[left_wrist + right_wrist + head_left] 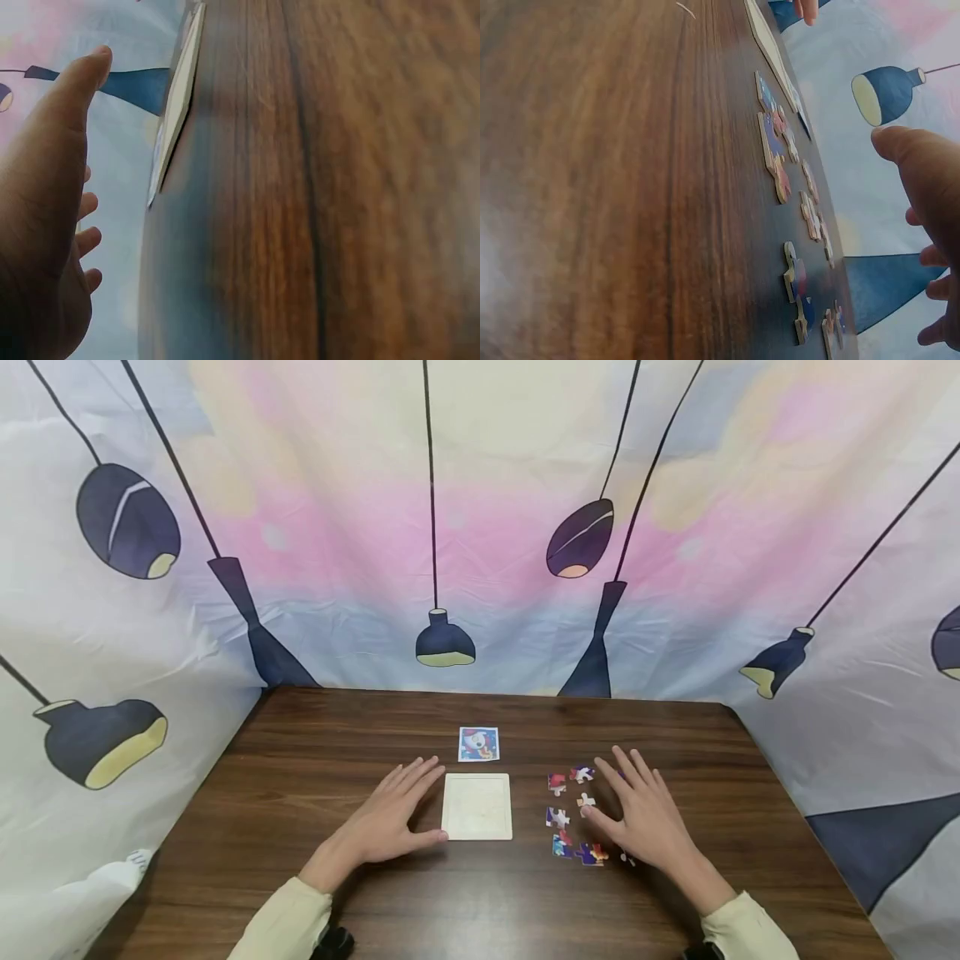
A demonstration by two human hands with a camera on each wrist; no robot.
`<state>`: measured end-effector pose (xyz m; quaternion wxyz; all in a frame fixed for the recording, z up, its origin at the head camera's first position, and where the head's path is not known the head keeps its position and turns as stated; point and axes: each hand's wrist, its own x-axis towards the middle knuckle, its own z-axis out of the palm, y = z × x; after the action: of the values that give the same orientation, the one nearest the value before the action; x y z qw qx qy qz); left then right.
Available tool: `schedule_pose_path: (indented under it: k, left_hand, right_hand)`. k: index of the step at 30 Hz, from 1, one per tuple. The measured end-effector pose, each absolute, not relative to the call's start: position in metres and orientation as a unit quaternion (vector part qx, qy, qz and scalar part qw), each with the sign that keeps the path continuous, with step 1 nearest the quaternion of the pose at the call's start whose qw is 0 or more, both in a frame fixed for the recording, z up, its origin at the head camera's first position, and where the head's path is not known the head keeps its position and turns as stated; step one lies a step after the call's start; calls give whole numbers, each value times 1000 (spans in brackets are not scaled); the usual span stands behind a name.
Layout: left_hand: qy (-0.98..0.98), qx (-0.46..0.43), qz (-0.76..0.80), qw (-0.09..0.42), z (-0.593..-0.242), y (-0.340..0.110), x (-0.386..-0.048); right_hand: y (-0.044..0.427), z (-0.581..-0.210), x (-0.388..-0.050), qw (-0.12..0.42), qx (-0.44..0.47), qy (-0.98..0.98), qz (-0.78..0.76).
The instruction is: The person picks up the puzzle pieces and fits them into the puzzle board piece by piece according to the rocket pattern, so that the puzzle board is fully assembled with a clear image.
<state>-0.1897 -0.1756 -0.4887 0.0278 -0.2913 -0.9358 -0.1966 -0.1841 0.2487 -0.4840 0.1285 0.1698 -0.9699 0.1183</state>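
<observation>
A square, pale wooden puzzle tray [477, 807] lies on the table, with nothing laid inside its raised border. My left hand [397, 810] is spread beside the tray's left side, thumb near its lower left corner; whether it touches cannot be told. To the tray's right, several loose jigsaw pieces [557, 817] with bits of coloured print lie scattered. My right hand [643, 814] hovers over the right part of them, fingers spread and holding nothing, hiding some. In the right wrist view, jigsaw pieces [772, 154] lie flat below the raised hand [930, 195].
Behind the tray lies a small square picture card [478, 744] showing a white cartoon animal on blue. The dark wooden table [465, 902] ends at the back against a hanging cloth [360, 527] printed with lamps.
</observation>
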Motion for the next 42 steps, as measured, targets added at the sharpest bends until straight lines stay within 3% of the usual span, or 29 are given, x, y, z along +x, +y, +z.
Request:
schedule_pose_path:
  k: [11,20,42]
  left_hand:
    - [-928,-296,-224,-40,-502,-167,-206]
    - [-922,-299,-239,-53,-507,-165,-213]
    - [-926,-282,-240,-75,-499,-157,-213]
  right_hand:
    - [251,-491,-204,133,236,-950,157]
    - [251,-491,-217,114,285,-936,171]
    - [238,-490,-247,38,298,-939,166]
